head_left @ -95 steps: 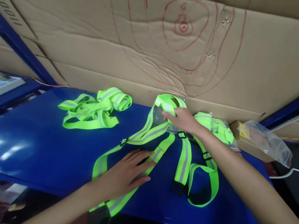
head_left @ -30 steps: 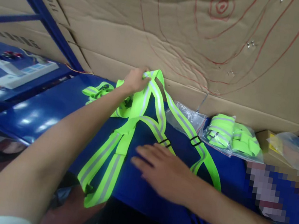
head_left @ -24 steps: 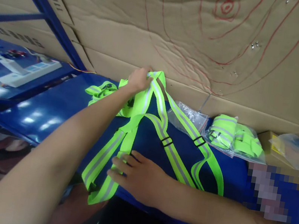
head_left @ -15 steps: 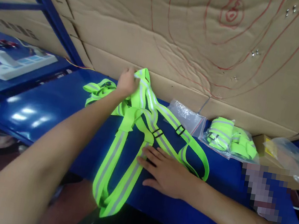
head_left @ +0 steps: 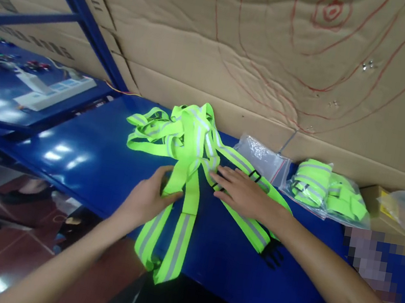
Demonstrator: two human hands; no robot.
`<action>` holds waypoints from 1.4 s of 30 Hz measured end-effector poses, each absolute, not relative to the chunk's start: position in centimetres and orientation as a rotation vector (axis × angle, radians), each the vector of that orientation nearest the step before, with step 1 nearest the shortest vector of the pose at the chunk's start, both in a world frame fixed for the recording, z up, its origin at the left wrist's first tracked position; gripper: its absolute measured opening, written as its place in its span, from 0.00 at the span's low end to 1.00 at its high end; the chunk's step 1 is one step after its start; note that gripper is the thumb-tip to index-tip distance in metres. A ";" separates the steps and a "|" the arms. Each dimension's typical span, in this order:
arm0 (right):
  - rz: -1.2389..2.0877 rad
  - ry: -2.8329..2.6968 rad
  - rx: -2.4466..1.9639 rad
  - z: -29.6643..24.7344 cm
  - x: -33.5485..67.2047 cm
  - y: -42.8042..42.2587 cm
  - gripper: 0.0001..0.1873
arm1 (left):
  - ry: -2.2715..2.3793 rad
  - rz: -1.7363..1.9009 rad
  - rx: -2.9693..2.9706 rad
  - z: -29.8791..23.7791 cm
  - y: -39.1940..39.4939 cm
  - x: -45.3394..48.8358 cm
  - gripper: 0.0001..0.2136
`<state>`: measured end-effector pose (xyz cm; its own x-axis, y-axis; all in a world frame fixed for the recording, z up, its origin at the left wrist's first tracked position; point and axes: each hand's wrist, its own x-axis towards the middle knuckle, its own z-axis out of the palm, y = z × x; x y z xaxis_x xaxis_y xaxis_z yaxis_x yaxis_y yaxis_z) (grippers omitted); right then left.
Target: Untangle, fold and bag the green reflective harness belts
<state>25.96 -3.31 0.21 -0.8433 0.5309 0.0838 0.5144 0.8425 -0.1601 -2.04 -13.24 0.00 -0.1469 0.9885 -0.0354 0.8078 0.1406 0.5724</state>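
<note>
While two bundles (head_left: 312, 177) sit bagged at three o'clock, your strap (head_left: 184, 172) lies loose at centre, unbagged; your left hand (head_left: 146, 196), half-curled, grasps it; your right hand (head_left: 244, 192), fingers spread, rests over it, gripping nothing visible.

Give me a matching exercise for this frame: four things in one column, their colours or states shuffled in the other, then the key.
Things:
1. Left hand
2. Right hand
3. Pronged buckle
4. Table

States:
A. Glossy blue
B. Thumb over a green strap
C. Black, unfastened
D. Back facing up, fingers outstretched

Pairs: 1-B, 2-D, 3-C, 4-A
</note>
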 end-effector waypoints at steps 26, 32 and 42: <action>-0.214 -2.945 -0.980 -0.2 20.9 -1.8 0.27 | 2.129 0.401 2.202 -1.1 -19.0 1.1 0.25; -0.257 -2.969 -1.063 -0.6 21.1 -1.8 0.33 | 2.172 0.723 1.890 -3.9 -25.5 2.8 0.23; -0.304 -3.036 -1.007 0.6 21.2 -1.2 0.29 | 2.140 0.793 1.529 -2.4 -25.7 5.7 0.10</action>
